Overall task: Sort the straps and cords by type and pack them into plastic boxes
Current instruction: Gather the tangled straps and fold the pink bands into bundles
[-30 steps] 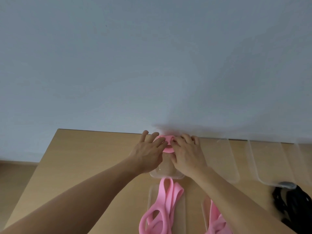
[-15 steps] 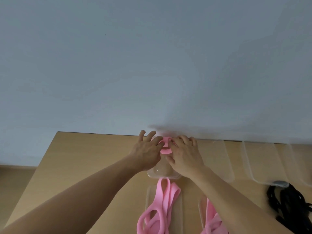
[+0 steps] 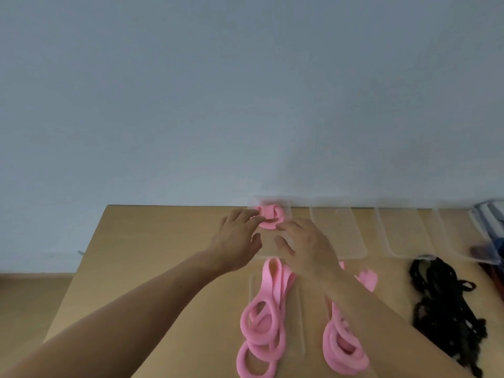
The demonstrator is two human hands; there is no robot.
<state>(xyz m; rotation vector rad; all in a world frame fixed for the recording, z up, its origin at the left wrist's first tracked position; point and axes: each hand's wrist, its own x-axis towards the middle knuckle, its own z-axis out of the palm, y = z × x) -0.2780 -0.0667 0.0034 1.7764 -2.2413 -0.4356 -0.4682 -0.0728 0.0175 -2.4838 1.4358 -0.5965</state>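
Item under handling: a pink strap coil [image 3: 268, 217], wound into a flat roll, lying inside a clear plastic box [image 3: 286, 207] at the far edge of the desk [image 3: 163, 241], against the wall. The box is the leftmost in a row of clear boxes.

Left hand [image 3: 240, 241]: fingers extended, fingertips [image 3: 257, 218] touching the left side of the coil. Nothing is gripped; the hand is released.

Right hand [image 3: 308, 246]: over the near part of the same box, fingers loosely bent, tips at the coil's near right edge. Motion blur prevents confirming contact. Nothing is held in it; released.

Adjacent boxes: a second clear box [image 3: 338, 233] just beside the first, and a third clear box [image 3: 406, 233] further right. Contents cannot be made out.

Near side of the desk: a loose bundle of pink straps [image 3: 268, 309] lies on a clear flat lid [image 3: 300, 323], directly in front of the first box. A second pink bundle [image 3: 343, 347] lies to its right, partly covered by the right forearm.

Right side of the desk: a heap of black cords [image 3: 447, 306] lies on the bare surface, well apart from the pink items. At the frame's right edge, blue and white items [image 3: 491, 219] are too blurred to identify.
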